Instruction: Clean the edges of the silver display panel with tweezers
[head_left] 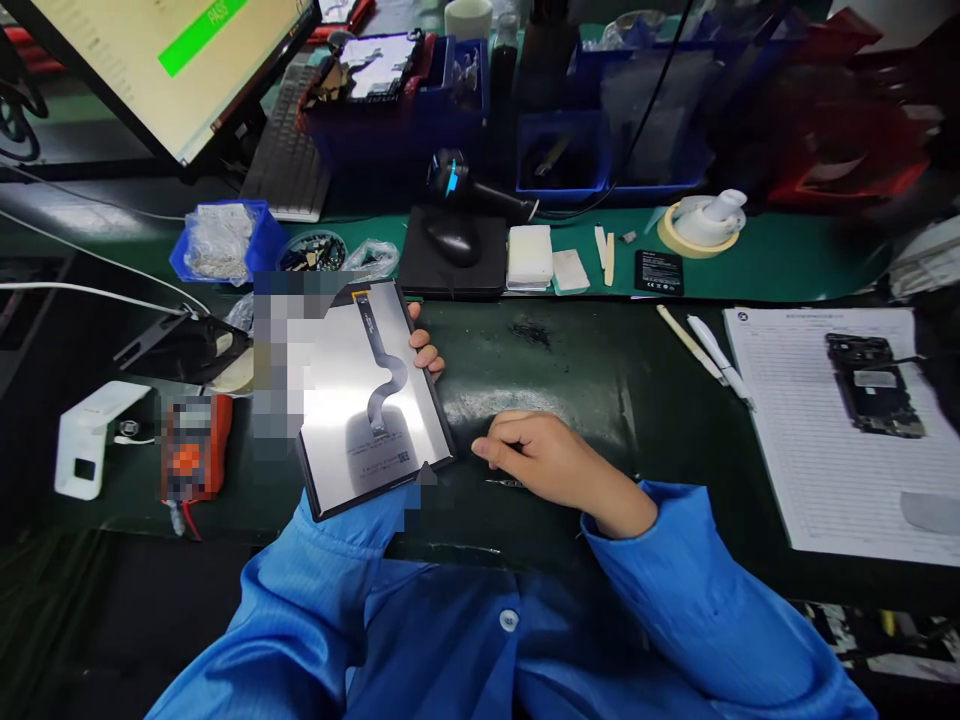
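Note:
My left hand [425,350] grips a display panel [341,400] from beneath, its fingertips curling over the right edge. The panel's silvery back faces up, tilted, and a dark wavy flex cable [386,375] runs along it. Blurred squares cover part of its left side. To the right, my right hand [536,455] rests low over the dark mat, fingers bent and thumb against the index finger. Whatever those fingers may hold is hidden. From under that hand a thin metal tool tip [504,483] pokes out; whether the hand grips it is unclear.
An orange multimeter [196,450] and a white bracket [97,440] lie left. At right, a phone frame [874,385] sits on a printed sheet [765,430] beside two pens. Along the back are a mouse [451,240], a scanner [480,190], a tape roll [697,240] and blue bins [562,150].

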